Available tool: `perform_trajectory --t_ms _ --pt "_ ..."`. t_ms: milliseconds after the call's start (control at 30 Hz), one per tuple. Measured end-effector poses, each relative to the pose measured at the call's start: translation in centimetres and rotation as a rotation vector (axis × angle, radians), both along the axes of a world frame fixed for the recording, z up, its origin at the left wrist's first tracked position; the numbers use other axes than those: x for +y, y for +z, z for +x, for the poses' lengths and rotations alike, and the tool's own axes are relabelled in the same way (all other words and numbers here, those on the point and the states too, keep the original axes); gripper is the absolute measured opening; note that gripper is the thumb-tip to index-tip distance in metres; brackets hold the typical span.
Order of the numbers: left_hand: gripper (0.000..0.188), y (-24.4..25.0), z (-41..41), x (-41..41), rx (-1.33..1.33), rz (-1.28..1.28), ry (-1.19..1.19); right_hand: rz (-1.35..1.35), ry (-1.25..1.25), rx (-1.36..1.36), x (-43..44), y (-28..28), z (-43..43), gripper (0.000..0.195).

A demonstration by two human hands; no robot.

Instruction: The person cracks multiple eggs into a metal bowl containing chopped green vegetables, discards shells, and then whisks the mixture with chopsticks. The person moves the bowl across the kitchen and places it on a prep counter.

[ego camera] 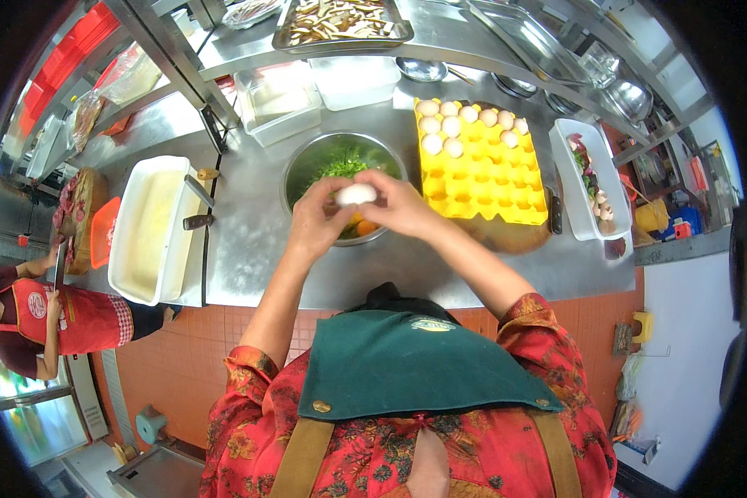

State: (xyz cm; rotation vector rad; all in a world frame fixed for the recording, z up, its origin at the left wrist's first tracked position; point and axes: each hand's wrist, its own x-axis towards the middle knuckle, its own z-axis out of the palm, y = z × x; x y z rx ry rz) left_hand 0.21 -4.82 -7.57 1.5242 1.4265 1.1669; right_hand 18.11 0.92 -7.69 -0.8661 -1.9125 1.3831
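Note:
Both my left hand and my right hand hold one pale egg between their fingers. The egg is over a stainless steel mixing bowl. Chopped green herbs lie in the far part of the bowl, and an orange egg yolk shows at its near side. My hands hide the middle of the bowl. Right of it, a yellow egg tray carries several eggs in its far rows, while the near cups hold none. The tray rests on a round board.
A white plastic tub stands left, with knife handles beside it. Two clear containers sit behind the bowl. A white tray of vegetables is at right. Overhead, a steel shelf holds sliced mushrooms. A co-worker holds a knife at far left.

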Motion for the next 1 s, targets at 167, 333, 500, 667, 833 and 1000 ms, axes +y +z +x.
perform_trajectory --t_ms 167,333,500,667,833,1000 --pt "0.031 -0.9 -1.1 0.9 0.090 0.022 0.079 0.186 -0.032 -0.141 0.4 0.8 -2.6 0.039" --pt "0.032 -2.5 -2.3 2.3 0.159 0.134 0.085 0.228 -0.042 -0.174 1.8 -0.5 -4.0 0.038" --pt "0.028 -3.4 -3.2 3.6 0.072 0.209 0.121 0.277 -0.011 -0.181 3.2 -1.2 -5.0 0.042" --pt "0.027 -2.7 -3.7 4.4 0.106 0.193 0.162 0.348 -0.019 -0.197 4.2 -0.9 -5.8 0.040" --pt "0.029 -1.2 -3.7 4.7 0.191 0.210 0.194 0.444 -0.008 -0.215 5.4 -0.8 -6.1 0.035" --pt "0.033 0.0 -5.6 5.7 0.284 0.333 0.093 0.647 0.032 -0.279 6.5 1.7 -5.8 0.043"
